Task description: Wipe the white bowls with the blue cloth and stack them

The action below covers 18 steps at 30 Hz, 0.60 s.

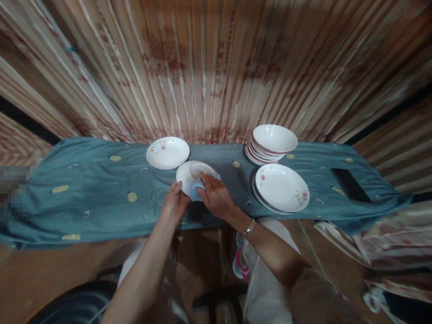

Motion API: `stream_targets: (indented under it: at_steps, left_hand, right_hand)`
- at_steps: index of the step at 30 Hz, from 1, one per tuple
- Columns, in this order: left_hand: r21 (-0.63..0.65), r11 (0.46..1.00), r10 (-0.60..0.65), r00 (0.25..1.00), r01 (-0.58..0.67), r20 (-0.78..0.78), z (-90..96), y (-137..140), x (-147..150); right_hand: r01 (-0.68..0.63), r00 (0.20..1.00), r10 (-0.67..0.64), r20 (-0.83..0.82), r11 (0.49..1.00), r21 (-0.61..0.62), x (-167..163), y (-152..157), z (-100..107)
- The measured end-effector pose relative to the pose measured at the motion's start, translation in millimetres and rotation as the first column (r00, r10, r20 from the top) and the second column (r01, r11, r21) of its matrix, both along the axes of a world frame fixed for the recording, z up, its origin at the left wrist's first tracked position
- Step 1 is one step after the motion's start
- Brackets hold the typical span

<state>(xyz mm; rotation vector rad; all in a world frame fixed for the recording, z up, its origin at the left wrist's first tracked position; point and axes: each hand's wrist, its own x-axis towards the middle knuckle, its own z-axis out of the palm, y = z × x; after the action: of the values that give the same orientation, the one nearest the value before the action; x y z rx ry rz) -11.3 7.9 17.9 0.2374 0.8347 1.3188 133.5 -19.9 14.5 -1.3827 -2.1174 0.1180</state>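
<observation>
My left hand [175,201] grips the near left rim of a white plate [184,174], which is held tilted above the cloth-covered table. A ring shows on the plate's face, seemingly its foot, so the underside appears to be toward me. Against that face, my right hand [218,196] presses a pale blue cloth [195,191], its fingers partly over it. Just beyond lies another white plate [168,153] with a small floral print. To the right is a short stack of flowered plates [281,188], and behind it a stack of white bowls [275,138] with reddish rims.
A teal tablecloth [104,202] with yellow motifs covers the long narrow table. A black phone [351,185] lies near its right end. Brown and white striped curtain-like material [202,90] hangs close behind. Below the table's front edge are my legs and a dark round object [77,306].
</observation>
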Motion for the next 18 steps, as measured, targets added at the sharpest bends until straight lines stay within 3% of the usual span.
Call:
stream_targets:
  at_steps: [8, 18]
  left_hand:
    - [-0.02, 0.999, 0.041, 0.999, -0.042, -0.027, 3.3, 0.1, 1.6]
    - [-0.045, 0.998, 0.048, 0.997, -0.05, -0.053, 8.5, -2.8, 4.9]
  right_hand:
    - [-0.117, 0.989, 0.12, -0.087, 0.992, 0.041, -3.8, -7.4, 0.9]
    - [-0.186, 0.976, 0.191, -0.106, 0.981, 0.061, -14.3, 5.5, -4.1]
